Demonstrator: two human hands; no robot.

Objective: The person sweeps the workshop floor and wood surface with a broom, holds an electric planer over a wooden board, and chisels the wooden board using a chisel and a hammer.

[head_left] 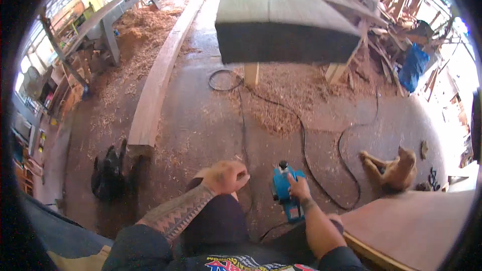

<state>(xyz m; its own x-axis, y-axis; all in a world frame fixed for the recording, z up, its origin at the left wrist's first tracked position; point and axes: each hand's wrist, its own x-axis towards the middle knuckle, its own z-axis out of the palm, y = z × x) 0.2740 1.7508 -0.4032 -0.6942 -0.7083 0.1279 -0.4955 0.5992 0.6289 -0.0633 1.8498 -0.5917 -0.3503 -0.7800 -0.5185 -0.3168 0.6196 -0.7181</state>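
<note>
Blue power planer (282,186) sits in your right hand (299,189), fingers wrapped over it, presumably for control; your left hand (227,176) curls near your knee (221,213), its contents unclear.

Through the head view I see a smooth brownish floor (211,115) littered with curly reddish-tan wood shavings (143,27), thickest toward the upper left. A long, straight, pale reddish wooden beam (163,73) runs away from me across it. Near the beam's closest end I make out a black animal (108,175), its kind unclear to me. On my right, a tan short-haired dog (399,170) lies on the floor, just beyond a broad, flat, light-brown wooden panel (416,223). Farther back I see a crumpled bright-blue plastic bag (414,68) beside jumbled brown scrap boards (386,60). At upper left stands a long grey surface on legs (108,15).
</note>
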